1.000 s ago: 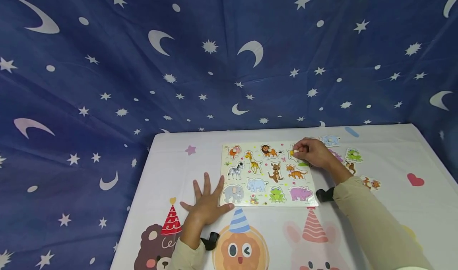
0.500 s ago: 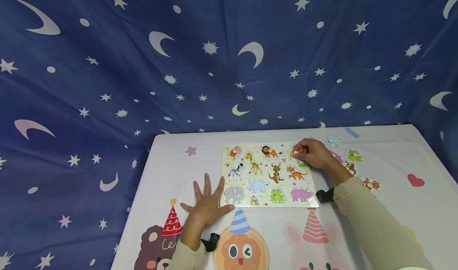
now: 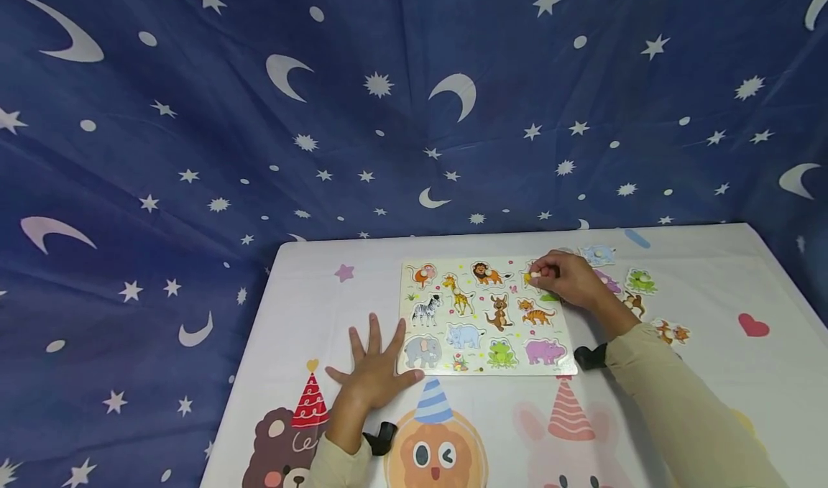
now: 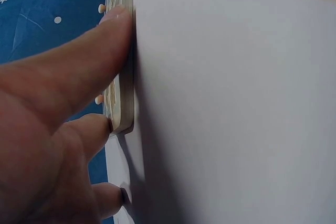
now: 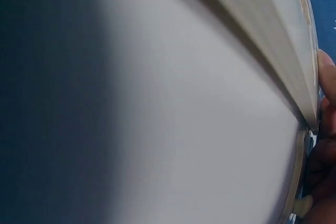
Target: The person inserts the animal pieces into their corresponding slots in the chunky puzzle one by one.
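A wooden animal knob puzzle board (image 3: 488, 364) lies on the table in the head view. My right hand (image 3: 572, 279) is over its top right corner, thumb and fingers pinching a puzzle piece (image 3: 527, 278) of which a bit of yellow shows; the rest is hidden behind the fingers. My left hand (image 3: 371, 376) lies spread at the board's lower left corner. In the left wrist view its thumb rests on the edge of the board (image 4: 126, 98). A monkey (image 3: 423, 275), a lion (image 3: 489, 274), a giraffe (image 3: 458, 294) and a zebra (image 3: 425, 310) show on the board.
Right of the board lie loose pieces: a blue animal (image 3: 597, 255), a green frog (image 3: 641, 281), a partly covered purple piece (image 3: 608, 282), a brown animal (image 3: 634, 302) and an orange one (image 3: 673, 331). A blue starry cloth (image 3: 362, 114) hangs behind the table (image 3: 724, 387).
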Available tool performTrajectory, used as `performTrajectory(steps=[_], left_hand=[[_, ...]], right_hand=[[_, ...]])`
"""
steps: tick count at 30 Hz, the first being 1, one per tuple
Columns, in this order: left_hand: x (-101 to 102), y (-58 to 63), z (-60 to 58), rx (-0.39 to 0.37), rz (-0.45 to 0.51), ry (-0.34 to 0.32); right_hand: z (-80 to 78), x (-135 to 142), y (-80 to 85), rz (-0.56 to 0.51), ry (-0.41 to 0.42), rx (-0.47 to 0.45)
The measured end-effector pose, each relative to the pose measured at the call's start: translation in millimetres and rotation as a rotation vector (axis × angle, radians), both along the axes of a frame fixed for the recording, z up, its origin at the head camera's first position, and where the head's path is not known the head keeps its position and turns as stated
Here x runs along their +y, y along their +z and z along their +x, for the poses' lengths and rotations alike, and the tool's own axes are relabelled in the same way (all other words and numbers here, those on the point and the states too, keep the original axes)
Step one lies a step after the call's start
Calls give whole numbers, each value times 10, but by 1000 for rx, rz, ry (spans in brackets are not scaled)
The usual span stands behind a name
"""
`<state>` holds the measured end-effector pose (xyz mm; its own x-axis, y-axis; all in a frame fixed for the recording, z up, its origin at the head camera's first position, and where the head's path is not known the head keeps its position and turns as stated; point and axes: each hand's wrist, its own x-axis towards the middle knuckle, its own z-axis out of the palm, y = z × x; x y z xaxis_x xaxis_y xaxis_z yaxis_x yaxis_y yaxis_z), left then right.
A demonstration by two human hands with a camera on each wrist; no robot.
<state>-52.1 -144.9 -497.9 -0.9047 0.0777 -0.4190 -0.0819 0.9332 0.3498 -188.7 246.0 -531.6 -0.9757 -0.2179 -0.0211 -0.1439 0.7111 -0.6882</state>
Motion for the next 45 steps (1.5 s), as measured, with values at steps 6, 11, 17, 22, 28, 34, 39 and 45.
performTrajectory(steps=[6,11,17,22,28,34,39,45], left_hand=[[8,-16,11,-2,10,4],[21,-17,16,3,15,2],[8,-39,21,-2,8,10],[11,-48,30,8,14,7],[17,-18,26,8,13,3],[-4,-5,25,3,12,9],[-10,-5,26,7,18,7],[-5,-1,21,13,17,3]], right_hand=[[34,27,39,-4,0,-33],[82,99,140,-67,-43,-67],[186,197,318,-105,-150,-24],[306,349,452,-86,-224,38],[450,522,523,-14,-279,61],[588,557,398,-7,-283,29],[665,507,300,-44,-303,31],[666,468,183,33,-335,83]])
